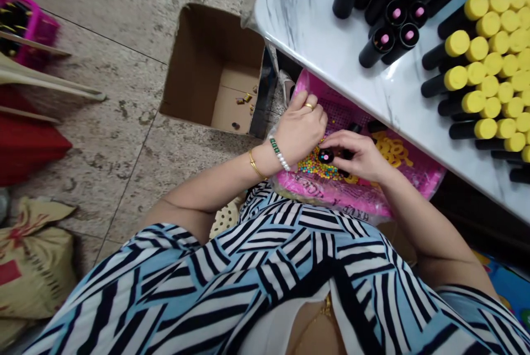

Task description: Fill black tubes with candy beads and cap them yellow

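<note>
My right hand (361, 157) has its thumb and fingers round a small black tube (326, 156), whose open end faces up and shows a pink tip inside. Right beside it, my left hand (303, 126) is closed with the fingers curled down; whatever they hold is hidden. Beneath both hands lies a heap of small coloured beads (317, 170), in a pink basket (433, 175) lined with clear plastic. Yellow ring-like pieces (391, 149) and more dark tubes lie in the basket, to the right of my hands.
Above the basket stands a marble-patterned table (302, 7). It bears open black tubes with pink tips (383, 40) and rows of yellow-capped black tubes (474, 102). An open cardboard box (215, 68) with a few small bits sits on the floor. Far left are a magenta basket (43, 35) and a tied sack (37, 272).
</note>
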The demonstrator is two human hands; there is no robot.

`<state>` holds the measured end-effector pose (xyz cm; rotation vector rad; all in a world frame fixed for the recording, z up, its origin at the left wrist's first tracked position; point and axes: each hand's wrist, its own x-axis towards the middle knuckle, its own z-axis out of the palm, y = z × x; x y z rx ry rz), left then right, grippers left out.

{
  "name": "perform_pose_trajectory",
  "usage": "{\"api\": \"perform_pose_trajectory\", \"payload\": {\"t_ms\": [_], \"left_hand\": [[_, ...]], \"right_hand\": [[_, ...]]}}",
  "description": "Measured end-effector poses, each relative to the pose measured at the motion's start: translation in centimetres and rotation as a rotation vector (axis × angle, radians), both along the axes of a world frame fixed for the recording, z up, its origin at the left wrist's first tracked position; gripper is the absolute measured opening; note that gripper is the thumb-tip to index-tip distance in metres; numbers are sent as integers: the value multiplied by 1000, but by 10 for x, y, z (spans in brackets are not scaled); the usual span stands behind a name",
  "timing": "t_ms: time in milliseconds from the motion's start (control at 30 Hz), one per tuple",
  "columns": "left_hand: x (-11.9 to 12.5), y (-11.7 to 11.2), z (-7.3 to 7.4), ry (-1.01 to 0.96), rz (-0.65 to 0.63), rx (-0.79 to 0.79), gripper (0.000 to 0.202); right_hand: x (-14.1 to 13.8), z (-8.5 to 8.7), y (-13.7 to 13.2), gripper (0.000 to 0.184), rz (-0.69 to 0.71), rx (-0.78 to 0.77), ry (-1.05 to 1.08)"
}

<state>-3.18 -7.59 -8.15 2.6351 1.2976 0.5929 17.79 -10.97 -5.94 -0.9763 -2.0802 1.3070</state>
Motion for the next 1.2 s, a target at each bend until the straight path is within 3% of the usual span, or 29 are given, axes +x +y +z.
{"api": "perform_pose_trajectory", "payload": {"t_ms": [100,167,267,367,467,600,733,867,933,1000,1100,1200], "left_hand": [[-2,-1,5,27,-30,33,25],[-7,-4,13,65,-54,82,21],[-17,-10,26,1,-67,103,27],[-24,-15,37,-162,-40,101,33],[-26,-17,46,-296,13,121,34],[-26,-17,50,-388,44,73,32],[-30,-20,45,-359,3,19,37],[-32,-28,37,-336,-49,-11,45],[-31,-33,32,-335,-69,-31,47],[-33,-38,27,-337,-60,-42,48],[-42,-45,16,-361,94,-33,56],[-53,-49,4,-422,237,-85,70]], "right_hand": [[3,4,-2,30,42,-139,86],[4,20,-6,32,31,-135,114],[5,54,-10,35,-141,125,62],[5,75,-4,38,-505,433,-116],[7,69,18,33,-779,569,-318],[8,51,42,43,-843,552,-353],[1,61,19,50,-749,567,-344],[-10,70,-15,47,-297,506,-382],[-14,60,-20,47,-129,435,-349],[-14,43,-17,41,-89,418,-315],[-14,19,-8,33,-47,477,-424],[-21,4,-5,31,144,543,-649]]}}
